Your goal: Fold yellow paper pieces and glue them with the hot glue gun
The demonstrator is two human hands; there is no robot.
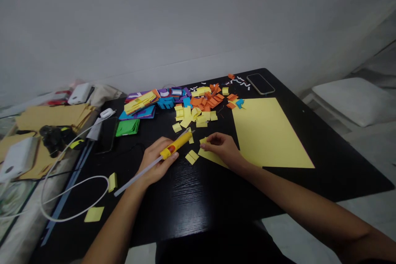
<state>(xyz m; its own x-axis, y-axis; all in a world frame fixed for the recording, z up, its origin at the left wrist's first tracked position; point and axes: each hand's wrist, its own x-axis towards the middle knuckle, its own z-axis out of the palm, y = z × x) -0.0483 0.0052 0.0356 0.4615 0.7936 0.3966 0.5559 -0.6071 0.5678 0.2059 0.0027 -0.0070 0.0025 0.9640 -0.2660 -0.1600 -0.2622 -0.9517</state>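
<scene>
A yellow glue gun (177, 145) with a long whitish glue stick (136, 178) out of its back lies in my left hand (157, 160), its tip pointing right and away from me. My right hand (223, 148) pinches a small yellow paper piece (203, 142) above the table. Under that hand shows the corner of a yellow sheet. A folded yellow piece (192, 156) rests between the two hands. Beyond them lies a pile of small yellow pieces (201, 119), with orange pieces (210, 100) behind it.
A large yellow sheet (272, 132) covers part of the black table (185, 202). Behind it lies a phone (260, 83). Green paper (128, 127), coloured bundles (140, 103), another phone (107, 134) and a looped white cable (107, 179) are on the left. A white stool (355, 99) stands right.
</scene>
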